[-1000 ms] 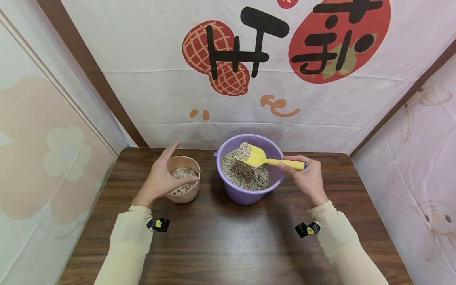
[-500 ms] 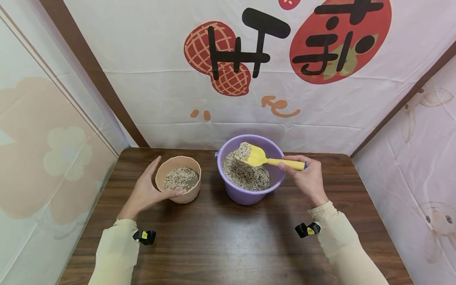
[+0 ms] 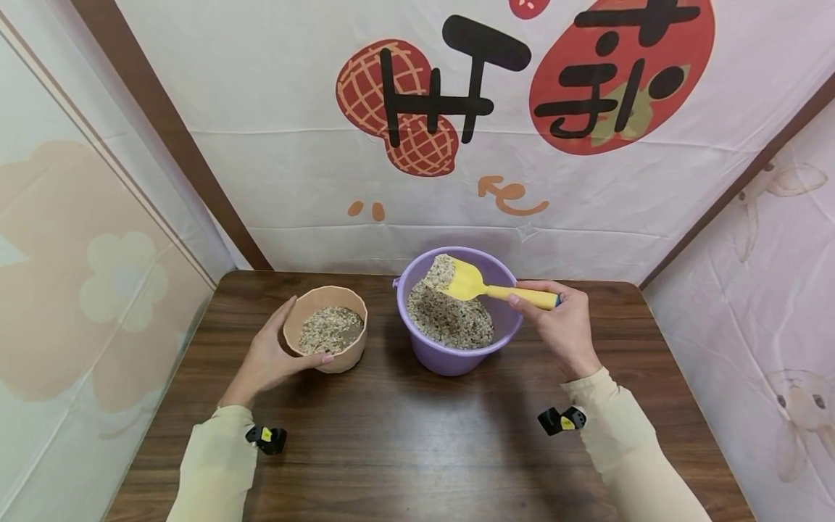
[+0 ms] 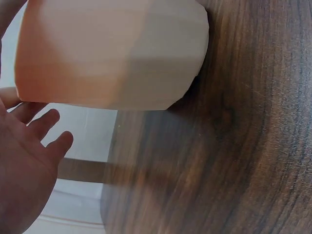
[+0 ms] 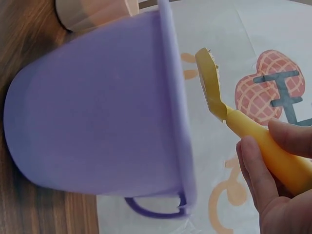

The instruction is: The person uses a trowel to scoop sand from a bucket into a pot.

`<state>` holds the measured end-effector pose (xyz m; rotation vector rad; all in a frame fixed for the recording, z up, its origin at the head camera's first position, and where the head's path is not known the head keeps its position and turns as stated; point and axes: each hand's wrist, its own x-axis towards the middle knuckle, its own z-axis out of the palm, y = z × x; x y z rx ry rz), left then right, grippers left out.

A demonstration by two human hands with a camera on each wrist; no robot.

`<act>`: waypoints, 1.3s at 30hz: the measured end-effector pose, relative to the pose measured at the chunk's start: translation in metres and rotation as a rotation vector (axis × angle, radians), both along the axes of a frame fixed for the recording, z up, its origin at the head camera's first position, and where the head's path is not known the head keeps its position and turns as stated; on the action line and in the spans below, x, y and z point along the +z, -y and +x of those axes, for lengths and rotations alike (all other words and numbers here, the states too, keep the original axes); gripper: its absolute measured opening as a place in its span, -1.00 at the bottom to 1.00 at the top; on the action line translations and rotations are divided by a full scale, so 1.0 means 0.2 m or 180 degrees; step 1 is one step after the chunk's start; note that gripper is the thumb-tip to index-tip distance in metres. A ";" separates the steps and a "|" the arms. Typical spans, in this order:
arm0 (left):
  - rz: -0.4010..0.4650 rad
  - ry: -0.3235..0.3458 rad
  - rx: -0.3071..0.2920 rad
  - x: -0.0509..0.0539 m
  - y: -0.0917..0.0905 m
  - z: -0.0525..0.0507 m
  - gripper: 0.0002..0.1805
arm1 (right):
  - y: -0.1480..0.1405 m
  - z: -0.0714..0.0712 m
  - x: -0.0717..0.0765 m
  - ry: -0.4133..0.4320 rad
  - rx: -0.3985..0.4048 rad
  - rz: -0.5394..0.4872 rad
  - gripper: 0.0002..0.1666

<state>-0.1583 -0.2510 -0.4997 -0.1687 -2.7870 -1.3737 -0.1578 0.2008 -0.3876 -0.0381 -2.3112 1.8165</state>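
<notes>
A beige pot [image 3: 352, 357] with a grainy mix in it stands on the table. My left hand [image 3: 270, 362] holds it from the left, thumb at the front rim and fingers along the far left side. In the left wrist view my left hand [image 4: 24, 165] is at the rim of the pot [image 4: 112, 58], some fingertips lying off it. My right hand [image 3: 566, 330] grips the handle of a yellow scoop [image 3: 467, 280], also seen in the right wrist view [image 5: 265, 148]. The scoop carries grainy mix above the purple bucket [image 3: 450, 362], which holds more of it.
Both containers stand near the back edge of the brown wooden table [image 3: 417, 449], the bucket right of the pot with a gap between them. A white printed cloth [image 3: 287, 181] hangs behind, with more cloth at both sides. The bucket's handle [image 5: 151, 212] hangs at its side.
My left hand has moved left from over the pot to its left side and has come onto the rim. The loaded scoop has risen and tilted slightly.
</notes>
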 end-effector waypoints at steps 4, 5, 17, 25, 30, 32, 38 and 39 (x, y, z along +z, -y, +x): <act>0.0006 -0.0016 0.0018 -0.01 0.00 0.00 0.43 | 0.05 0.00 0.03 -0.0051 0.0041 -0.0066 -0.60; 0.0012 -0.0015 0.0023 -0.02 0.01 0.00 0.43 | 0.07 0.00 0.04 -0.0064 0.0064 -0.0083 -0.59; 0.0049 0.0119 0.0083 -0.03 0.01 0.02 0.41 | 0.35 -0.01 0.04 0.0008 0.0575 -0.0239 -0.69; 0.0088 0.0180 0.0091 -0.02 0.01 0.02 0.41 | 0.52 -0.05 0.04 -0.0176 0.0674 0.0167 -0.75; 0.0103 0.0197 0.0092 -0.02 0.00 0.02 0.41 | 0.60 -0.08 0.05 -0.0247 0.0648 0.0603 -0.72; 0.0118 0.0197 0.0090 -0.02 0.00 0.03 0.41 | 0.63 -0.09 0.05 -0.0257 0.0648 0.0723 -0.71; 0.0129 0.0197 0.0069 -0.03 0.01 0.02 0.40 | 0.71 -0.11 0.04 -0.0326 0.0665 0.0959 -0.74; 0.0130 0.0194 0.0070 -0.03 0.01 0.02 0.40 | 0.71 -0.11 0.04 -0.0324 0.0674 0.0989 -0.75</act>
